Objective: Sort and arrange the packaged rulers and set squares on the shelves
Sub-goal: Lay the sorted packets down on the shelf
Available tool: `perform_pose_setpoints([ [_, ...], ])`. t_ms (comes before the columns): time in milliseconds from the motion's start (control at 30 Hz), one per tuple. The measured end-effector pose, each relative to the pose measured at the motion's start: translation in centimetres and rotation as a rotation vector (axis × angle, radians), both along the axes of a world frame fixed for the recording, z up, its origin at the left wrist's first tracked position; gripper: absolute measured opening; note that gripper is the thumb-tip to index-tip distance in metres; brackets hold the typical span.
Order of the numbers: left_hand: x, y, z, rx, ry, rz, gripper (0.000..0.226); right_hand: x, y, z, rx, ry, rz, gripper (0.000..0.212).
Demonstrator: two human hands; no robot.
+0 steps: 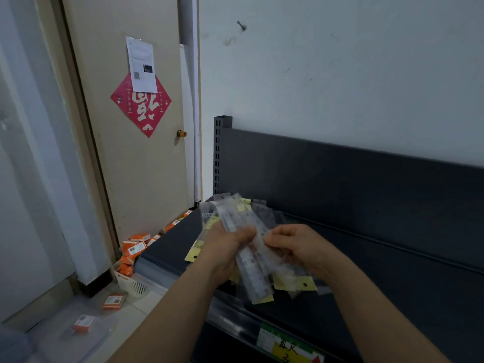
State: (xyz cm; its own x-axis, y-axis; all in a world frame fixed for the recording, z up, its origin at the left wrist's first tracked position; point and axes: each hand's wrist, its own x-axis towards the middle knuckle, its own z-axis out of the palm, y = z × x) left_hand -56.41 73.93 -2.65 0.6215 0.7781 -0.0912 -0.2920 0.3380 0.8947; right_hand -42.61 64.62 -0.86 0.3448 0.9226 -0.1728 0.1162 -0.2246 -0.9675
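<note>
Packaged rulers (258, 273), a whole fanned bundle of them in clear sleeves with yellow hanging tabs, are up in both hands just above the dark shelf (379, 297). The left hand (225, 248) grips the bundle round its middle, fingers curled over the top packs. The right hand (301, 244) pinches the edge of the pack nearest it, thumb and fingertips closed on the plastic. A few more sleeves show behind the fan, towards the shelf's back panel (340, 174) (whether those lie on the shelf or belong to the held bundle, I cannot tell).

This looks like the sorting step: the packs point different ways, tabs at both ends, so nothing is squared up yet. The next move, I'd judge, calls for peeling one pack free with the right hand while the left keeps the rest from sliding, then turning the tabs to one end before anything goes down. The slippery sleeves could spill out if the left grip loosens.

A green and yellow price label (288, 347) sits on the shelf's front edge. Down on the floor to the left, a basket (131, 285) brims with orange boxes (135, 248).
</note>
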Motion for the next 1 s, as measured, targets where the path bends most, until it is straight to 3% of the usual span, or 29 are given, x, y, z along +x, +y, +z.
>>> perform_pose_setpoints([
  [200,0.8,-0.3,-0.1,0.095,0.105,-0.121,0.033,0.6,1.0,1.4,0.055,-0.225,-0.133,0.018],
  [333,1.3,-1.3,0.0,0.053,0.105,-0.181,0.029,1.2,2.1,2.1,0.075,-0.122,-0.185,0.009],
  [433,1.2,-1.5,0.1,0.012,0.099,-0.217,0.033,2.7,2.5,1.7,0.135,0.002,-0.349,0.005],
  [567,0.5,-1.4,-0.2,0.024,0.119,-0.221,0.029,4.6,2.0,1.4,0.232,0.133,-0.515,0.021],
  [700,0.4,-1.0,-0.2,0.041,0.115,-0.208,0.019,5.4,1.2,1.3,0.175,0.115,-0.479,0.033],
  [833,0.6,-0.4,0.3,-0.058,0.058,-0.145,0.017,6.3,0.2,1.2,0.159,0.219,-0.436,0.059],
  [1000,0.8,0.2,0.4,-0.094,-0.007,-0.088,0.016,6.5,-0.8,0.8,0.121,0.230,-0.378,0.051],
])
